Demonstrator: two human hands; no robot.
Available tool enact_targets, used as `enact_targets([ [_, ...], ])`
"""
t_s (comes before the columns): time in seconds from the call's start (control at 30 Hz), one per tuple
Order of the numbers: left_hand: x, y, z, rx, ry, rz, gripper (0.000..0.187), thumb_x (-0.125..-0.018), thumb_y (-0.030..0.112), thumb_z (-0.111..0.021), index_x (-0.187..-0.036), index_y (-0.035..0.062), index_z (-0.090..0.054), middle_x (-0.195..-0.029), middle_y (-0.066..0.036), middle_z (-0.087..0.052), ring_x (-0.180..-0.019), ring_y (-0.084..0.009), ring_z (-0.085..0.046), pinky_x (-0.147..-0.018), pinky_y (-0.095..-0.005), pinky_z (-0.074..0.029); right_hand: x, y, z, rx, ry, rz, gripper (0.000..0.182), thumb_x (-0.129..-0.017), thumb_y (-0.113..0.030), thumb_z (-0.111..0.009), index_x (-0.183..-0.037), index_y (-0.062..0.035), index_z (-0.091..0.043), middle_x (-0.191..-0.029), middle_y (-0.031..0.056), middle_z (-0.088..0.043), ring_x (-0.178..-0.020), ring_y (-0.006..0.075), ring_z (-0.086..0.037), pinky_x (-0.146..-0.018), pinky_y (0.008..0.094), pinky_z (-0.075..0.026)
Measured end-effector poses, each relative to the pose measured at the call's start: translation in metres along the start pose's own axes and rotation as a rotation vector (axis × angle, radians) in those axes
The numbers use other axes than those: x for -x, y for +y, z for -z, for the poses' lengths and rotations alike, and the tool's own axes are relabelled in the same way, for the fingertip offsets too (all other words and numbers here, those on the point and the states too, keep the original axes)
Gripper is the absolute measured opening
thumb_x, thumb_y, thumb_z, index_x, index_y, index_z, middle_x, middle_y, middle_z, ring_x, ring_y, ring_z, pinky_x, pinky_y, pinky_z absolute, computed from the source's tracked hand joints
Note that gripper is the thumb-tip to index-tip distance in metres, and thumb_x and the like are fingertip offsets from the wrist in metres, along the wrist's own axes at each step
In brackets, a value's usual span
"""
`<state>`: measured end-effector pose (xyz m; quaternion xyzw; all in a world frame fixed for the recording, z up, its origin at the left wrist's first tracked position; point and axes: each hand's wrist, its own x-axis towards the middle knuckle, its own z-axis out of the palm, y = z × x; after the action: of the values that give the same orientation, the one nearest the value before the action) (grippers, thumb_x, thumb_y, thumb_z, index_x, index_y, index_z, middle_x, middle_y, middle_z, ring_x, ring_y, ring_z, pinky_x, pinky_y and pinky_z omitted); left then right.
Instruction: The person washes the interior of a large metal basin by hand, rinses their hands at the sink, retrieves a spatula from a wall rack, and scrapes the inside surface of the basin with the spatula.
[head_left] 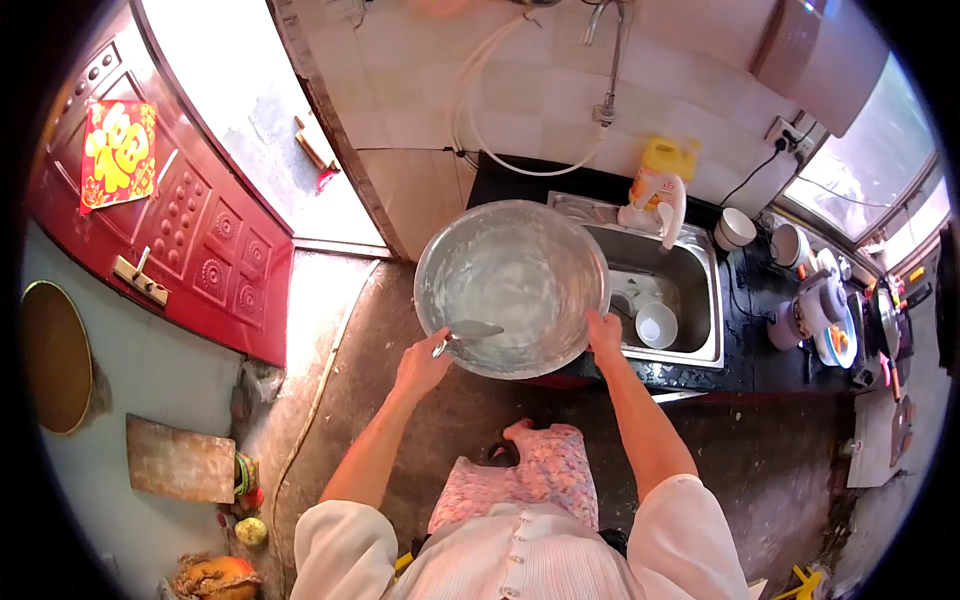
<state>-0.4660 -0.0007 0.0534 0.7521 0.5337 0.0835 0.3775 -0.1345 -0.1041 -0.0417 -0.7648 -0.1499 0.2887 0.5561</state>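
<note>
A large round metal basin with a whitish film inside is held in front of me, above the floor. My right hand grips its rim at the lower right. My left hand holds a metal spoon whose bowl rests inside the basin near the lower left rim.
A steel sink with a white bowl lies just right of the basin, under a tap with a hose. A yellow jug and bowls stand on the dark counter. A red door is on the left; clutter lies on the floor.
</note>
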Motion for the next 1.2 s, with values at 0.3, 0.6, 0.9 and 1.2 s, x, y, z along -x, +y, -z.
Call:
enact_targets([
  [0.3,-0.051,0.007,0.022,0.170,-0.116,-0.036,0.049,-0.082,0.002,-0.046,-0.129,0.0138,-0.052,-0.097,-0.018,-0.065,-0.084,-0.0281,-0.065,-0.069,-0.0371,-0.051,-0.041,-0.061,0.004,0.233,0.270,0.479,0.025,-0.089,-0.025,-0.056,-0.090,0.0001,-0.060,-0.081,0.0153,-0.062,-0.072,0.0312,-0.060,-0.069,0.0371,-0.047],
  [0.6,-0.153,0.061,-0.017,0.744,-0.349,0.143,0.037,-0.078,-0.012,-0.047,-0.113,-0.0014,-0.048,-0.101,-0.012,-0.061,-0.074,-0.0189,-0.061,-0.061,-0.0299,-0.050,-0.015,-0.077,-0.128,-0.160,-0.570,-0.153,0.023,-0.090,-0.016,-0.056,-0.109,-0.0037,-0.052,-0.097,0.0061,-0.058,-0.085,0.0124,-0.058,-0.062,0.0269,-0.049],
  [0.9,-0.156,0.065,-0.021,0.627,-0.377,-0.148,0.033,-0.081,-0.002,-0.051,-0.114,0.0006,-0.053,-0.105,-0.013,-0.061,-0.094,-0.0240,-0.061,-0.077,-0.0335,-0.050,-0.035,-0.120,-0.164,0.115,-0.234,-0.169,0.069,-0.084,-0.012,-0.059,-0.138,0.0031,-0.019,-0.084,0.0124,-0.061,-0.065,0.0199,-0.060,-0.048,0.0352,-0.048],
  [1.2,-0.249,-0.010,0.048,0.154,0.290,-0.166,0.028,-0.090,0.020,-0.050,-0.112,0.0034,-0.058,-0.105,-0.020,-0.060,-0.099,-0.0337,-0.059,-0.085,-0.0392,-0.046,-0.034,-0.107,-0.158,0.689,-0.324,0.324,0.034,-0.089,-0.028,-0.055,-0.112,-0.0044,-0.044,-0.083,0.0145,-0.065,-0.072,0.0330,-0.064,-0.065,0.0453,-0.048],
])
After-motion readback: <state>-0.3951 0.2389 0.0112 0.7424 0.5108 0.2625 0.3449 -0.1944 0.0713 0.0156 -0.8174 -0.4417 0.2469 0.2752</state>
